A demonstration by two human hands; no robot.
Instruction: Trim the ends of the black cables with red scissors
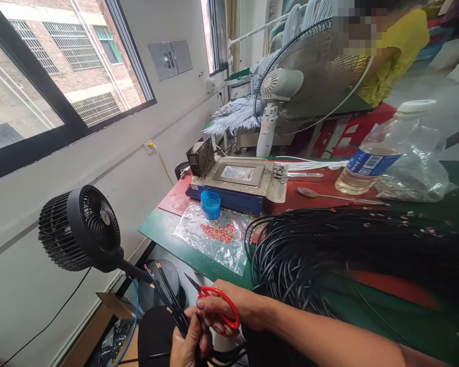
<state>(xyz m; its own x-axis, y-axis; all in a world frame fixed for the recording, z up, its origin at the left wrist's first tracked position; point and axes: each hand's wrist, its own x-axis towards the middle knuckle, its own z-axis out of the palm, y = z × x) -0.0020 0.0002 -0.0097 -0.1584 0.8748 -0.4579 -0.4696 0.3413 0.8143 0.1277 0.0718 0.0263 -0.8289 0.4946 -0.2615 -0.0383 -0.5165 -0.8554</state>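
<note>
My left hand (189,344) is closed round a small bunch of black cables (167,295) whose stripped ends show coloured wires, pointing up and to the left. My right hand (224,308) grips red-handled scissors (218,300), with the blades pointing left toward the cable ends. Both hands are below the front edge of the green table (424,326), near the bottom of the view. A large heap of black cables (348,244) lies on the table just to the right of my hands.
A black desk fan (82,229) stands at the left. On the table are a solder pot (239,181), a blue cup (210,205), a plastic sheet with red scraps (220,237), a spoon (329,196), a water bottle (378,153) and a white fan (290,86). A person in yellow (398,46) stands behind.
</note>
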